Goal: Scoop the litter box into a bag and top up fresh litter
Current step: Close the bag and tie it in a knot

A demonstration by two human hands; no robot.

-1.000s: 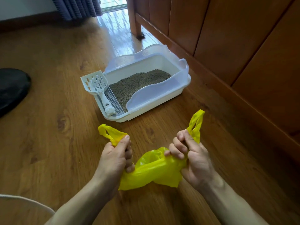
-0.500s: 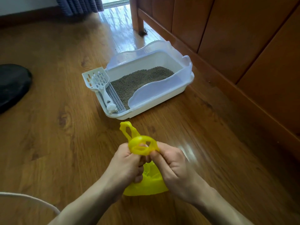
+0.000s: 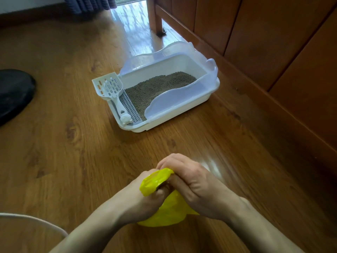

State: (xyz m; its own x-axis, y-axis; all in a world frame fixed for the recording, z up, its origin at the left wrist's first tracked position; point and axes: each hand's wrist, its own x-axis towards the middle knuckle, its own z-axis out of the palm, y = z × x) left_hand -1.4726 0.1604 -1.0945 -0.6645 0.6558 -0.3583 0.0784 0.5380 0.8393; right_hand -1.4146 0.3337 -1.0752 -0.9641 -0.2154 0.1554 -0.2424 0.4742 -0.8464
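Both hands have drawn together since a moment ago, the handle loops now gone from sight inside the grip. Left hand (image 3: 145, 194) and right hand (image 3: 193, 185) clench the thin, crinkled yellow bag (image 3: 169, 212), bunched low above the glossy wooden floor (image 3: 73, 152). Beyond it sits the white plastic litter box (image 3: 182, 106) with a translucent rim, holding grainy grey-brown litter (image 3: 155, 90); a slotted white scoop (image 3: 113, 90) rests on its left edge.

Both forearms reach in from the bottom edge and meet at lower centre. Left hand (image 3: 144, 194) and right hand (image 3: 193, 185) press together, fingers curled, each gripping the yellow bag (image 3: 171, 210) bunched between them.
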